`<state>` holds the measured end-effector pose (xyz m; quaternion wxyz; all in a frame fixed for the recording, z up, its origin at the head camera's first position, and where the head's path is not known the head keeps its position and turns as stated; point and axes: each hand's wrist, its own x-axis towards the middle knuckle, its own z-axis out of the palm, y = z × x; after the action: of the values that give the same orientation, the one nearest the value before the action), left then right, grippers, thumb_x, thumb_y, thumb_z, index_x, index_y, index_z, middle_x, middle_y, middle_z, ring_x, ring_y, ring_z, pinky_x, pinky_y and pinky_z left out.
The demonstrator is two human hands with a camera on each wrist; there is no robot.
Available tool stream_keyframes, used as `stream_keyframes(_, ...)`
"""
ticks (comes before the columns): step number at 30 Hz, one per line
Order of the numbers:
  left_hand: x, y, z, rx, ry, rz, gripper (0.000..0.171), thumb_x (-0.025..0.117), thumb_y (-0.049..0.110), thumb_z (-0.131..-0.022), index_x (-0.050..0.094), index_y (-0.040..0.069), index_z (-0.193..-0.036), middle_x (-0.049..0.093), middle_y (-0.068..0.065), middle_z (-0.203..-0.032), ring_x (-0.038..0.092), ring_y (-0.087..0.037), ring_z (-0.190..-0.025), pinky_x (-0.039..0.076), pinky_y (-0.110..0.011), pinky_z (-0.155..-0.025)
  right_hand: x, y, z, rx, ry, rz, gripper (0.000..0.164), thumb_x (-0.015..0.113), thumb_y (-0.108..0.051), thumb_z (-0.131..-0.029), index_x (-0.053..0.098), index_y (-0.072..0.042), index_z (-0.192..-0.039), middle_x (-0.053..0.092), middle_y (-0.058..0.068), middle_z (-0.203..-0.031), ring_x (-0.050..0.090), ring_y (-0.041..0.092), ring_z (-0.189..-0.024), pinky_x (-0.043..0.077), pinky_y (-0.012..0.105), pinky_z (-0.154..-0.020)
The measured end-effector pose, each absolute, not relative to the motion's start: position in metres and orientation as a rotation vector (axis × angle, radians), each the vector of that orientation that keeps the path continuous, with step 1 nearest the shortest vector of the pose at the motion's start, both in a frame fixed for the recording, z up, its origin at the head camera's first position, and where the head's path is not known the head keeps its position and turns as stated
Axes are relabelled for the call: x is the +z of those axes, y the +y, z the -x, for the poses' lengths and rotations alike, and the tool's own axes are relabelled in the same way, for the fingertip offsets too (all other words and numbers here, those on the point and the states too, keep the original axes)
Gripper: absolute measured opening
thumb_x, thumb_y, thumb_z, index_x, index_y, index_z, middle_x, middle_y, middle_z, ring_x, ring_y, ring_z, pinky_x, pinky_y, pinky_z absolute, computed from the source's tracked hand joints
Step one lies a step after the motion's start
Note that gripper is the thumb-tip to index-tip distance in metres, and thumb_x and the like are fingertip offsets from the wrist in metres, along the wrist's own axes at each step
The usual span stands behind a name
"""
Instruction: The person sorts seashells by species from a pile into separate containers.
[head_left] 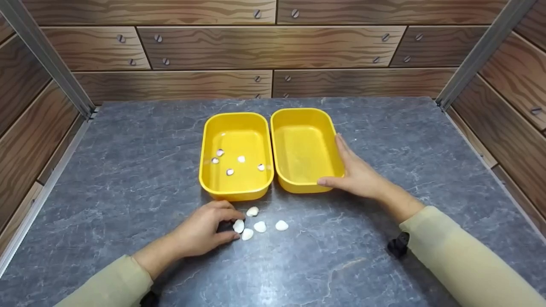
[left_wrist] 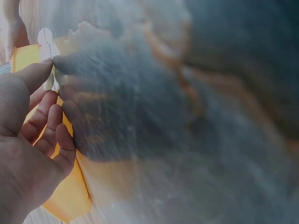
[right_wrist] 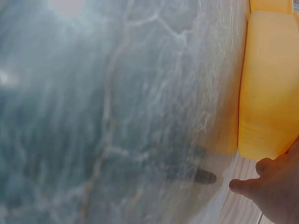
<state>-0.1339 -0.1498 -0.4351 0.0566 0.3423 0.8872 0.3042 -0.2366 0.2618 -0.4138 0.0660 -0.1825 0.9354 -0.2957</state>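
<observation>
In the head view my left hand [head_left: 204, 228] is at the table in front of the left yellow tub, thumb and forefinger pinching a white seashell [head_left: 239, 226]. Other white shells lie just right of it, among them one shell [head_left: 247, 234] close by the thumb and another [head_left: 281, 225] farthest right. My right hand [head_left: 360, 172] rests against the right yellow tub [head_left: 307, 187], its thumb at the front wall and its straight fingers along the right side. Small white and purplish pieces [head_left: 230, 172] lie spread over the floor of the left yellow tub [head_left: 236, 196].
Both tubs stand side by side on a dark marbled tabletop [head_left: 140, 170]. Behind it rises a wood-patterned wall [head_left: 273, 47], with metal corner posts [head_left: 482, 51] and similar panels at both sides.
</observation>
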Motion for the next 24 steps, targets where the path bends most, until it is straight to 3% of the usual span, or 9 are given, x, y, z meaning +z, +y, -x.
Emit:
stream_keyframes(8,-0.429,-0.152,0.132,1.015,2.655,-1.035,0.032,0.083,0.012,-0.094,0.077,0.009,-0.125,0.065,0.003,-0.101,0.062,-0.014,-0.088,0.055,-0.031,-0.077,-0.413,0.262,0.236,-0.885,2.817,0.526,0.132,0.079,-0.065,-0.087,-0.008,-0.008,-0.17,-0.008,0.011,-0.177,0.012,0.042,-0.16,0.014,0.059,-0.128)
stream_keyframes(18,-0.393,-0.145,0.128,1.081,2.661,-1.071,0.034,0.082,0.011,-0.095,0.076,0.013,-0.128,0.069,0.005,-0.106,0.067,-0.02,-0.096,0.059,-0.039,-0.08,-0.413,0.262,0.237,-0.888,2.813,0.516,0.13,0.081,-0.058,-0.089,-0.009,-0.009,-0.17,-0.008,0.012,-0.177,0.011,0.041,-0.161,0.014,0.059,-0.128)
stream_keyframes(24,-0.364,-0.135,0.133,1.116,2.694,-1.173,0.035,0.082,0.011,-0.094,0.076,0.013,-0.129,0.071,0.004,-0.11,0.068,-0.017,-0.099,0.06,-0.037,-0.086,-0.414,0.261,0.237,-0.884,2.817,0.513,0.132,0.08,-0.063,-0.088,-0.009,-0.009,-0.17,-0.008,0.012,-0.177,0.011,0.041,-0.161,0.013,0.058,-0.128)
